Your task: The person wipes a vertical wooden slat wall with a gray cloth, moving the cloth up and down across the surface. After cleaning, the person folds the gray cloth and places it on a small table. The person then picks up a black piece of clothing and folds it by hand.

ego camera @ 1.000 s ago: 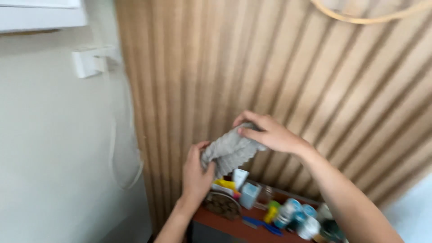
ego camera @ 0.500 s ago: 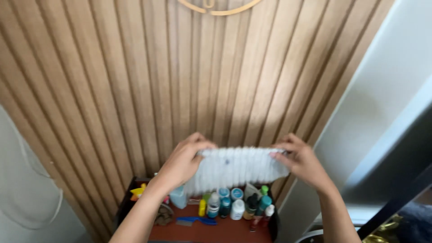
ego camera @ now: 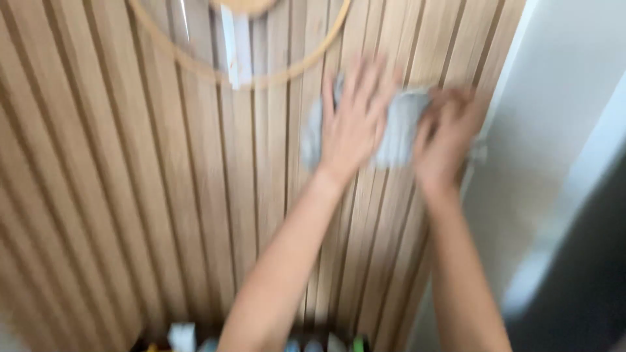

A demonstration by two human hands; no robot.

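Two hands: the left hand [ego camera: 352, 127] lies flat with spread fingers on a grey cloth [ego camera: 398, 130]; the right hand [ego camera: 447, 140] curls around its right edge.
Cloth: pale grey, crumpled, blurred, pressed on the slatted wooden wall [ego camera: 130, 195].
Progress: wiping looks underway, near the round wooden frame [ego camera: 195, 65] above-left.
Below: small bottles [ego camera: 313, 342].

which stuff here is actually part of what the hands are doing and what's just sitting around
In use: left hand spread flat on the grey cloth; right hand on it too; slatted wood wall behind it.

Lying about: round hoop above; blurred bottles below.
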